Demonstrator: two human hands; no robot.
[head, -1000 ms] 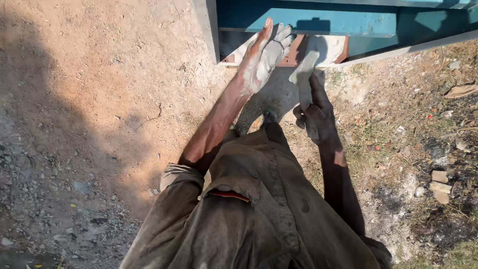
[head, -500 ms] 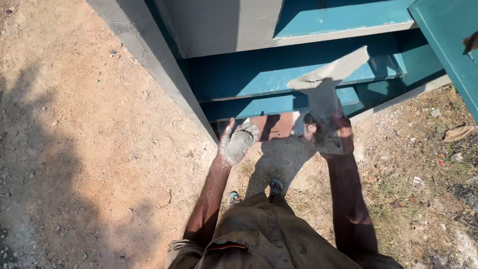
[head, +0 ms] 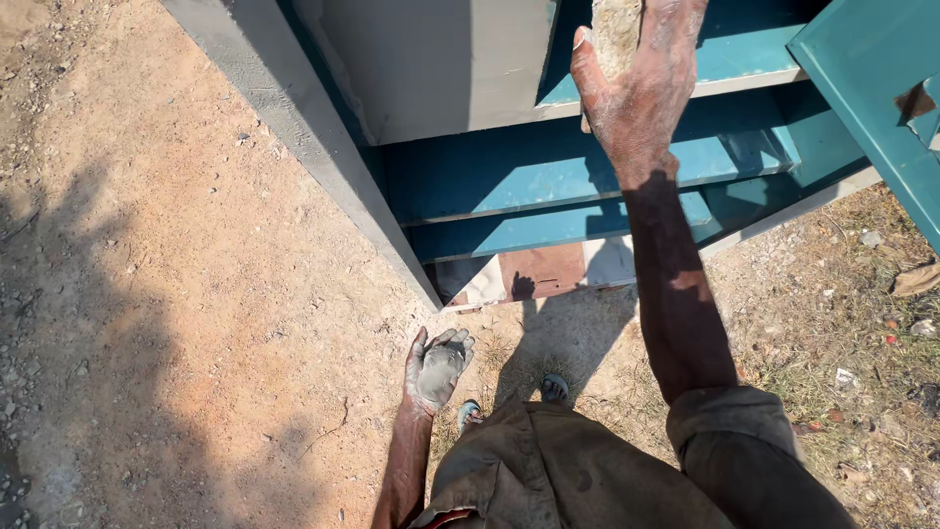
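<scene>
The right hand [head: 641,83] has risen from the cabinet's [head: 587,176] foot to its upper shelf [head: 725,59], fingers closed around what looks like a gritty block [head: 617,29], while the paste-grey left hand [head: 438,369] has dropped, loosely cupped and empty.

Shelves [head: 587,176] before, perhaps above, feet [head: 509,400]

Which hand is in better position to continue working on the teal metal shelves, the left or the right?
Probably the right hand: it is raised at the teal metal shelves and grips a pale, rough block. The left hand hangs low over the sandy ground, palm up, coated in grey paste.
</scene>
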